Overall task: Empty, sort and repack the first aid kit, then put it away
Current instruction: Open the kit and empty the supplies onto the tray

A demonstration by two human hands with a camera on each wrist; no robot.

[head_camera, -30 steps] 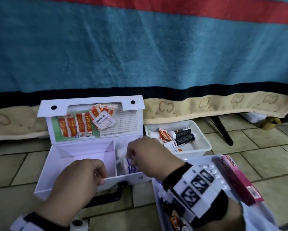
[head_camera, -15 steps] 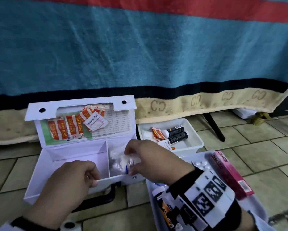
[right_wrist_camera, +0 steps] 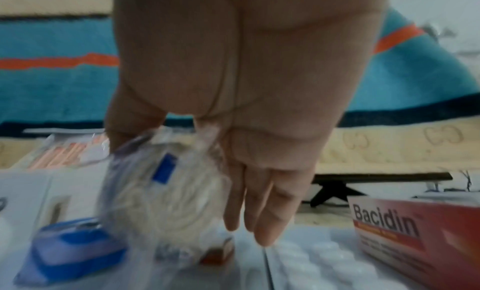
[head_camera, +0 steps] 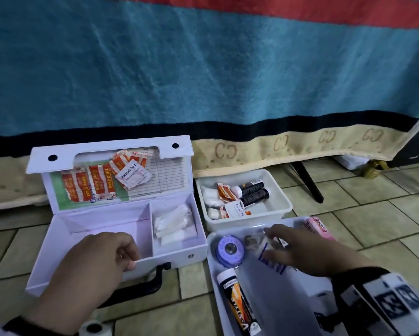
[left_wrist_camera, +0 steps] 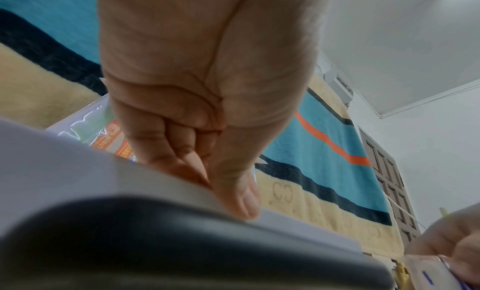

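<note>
The white first aid kit (head_camera: 172,257) lies open on the tiled floor with its lid upright; plasters (head_camera: 89,186) and an alcohol pad (head_camera: 133,175) sit in the lid pocket. Its right compartment holds clear packets (head_camera: 172,224); the left one looks bare. My left hand (head_camera: 131,258) grips the kit's front wall (left_wrist_camera: 78,171), thumb outside (left_wrist_camera: 221,191). My right hand (head_camera: 267,243) is over the near tray (head_camera: 288,299), pinching a clear bag (head_camera: 259,243) with blue print and white filling (right_wrist_camera: 166,195) between thumb and fingers (right_wrist_camera: 187,181).
The near tray also holds a blue tape roll (head_camera: 229,249), an orange-labelled tube (head_camera: 240,304), a pink Bacidin box (head_camera: 317,229) and blister pills (right_wrist_camera: 324,259). A far tray (head_camera: 276,197) holds two dark bottles (head_camera: 252,192) and sachets. A blanket hangs behind; a black leg (head_camera: 307,183) stands right.
My right hand has lifted the clear bag out of the kit's right compartment and carried it right, over the near tray. My left hand has stayed on the kit's front wall.
</note>
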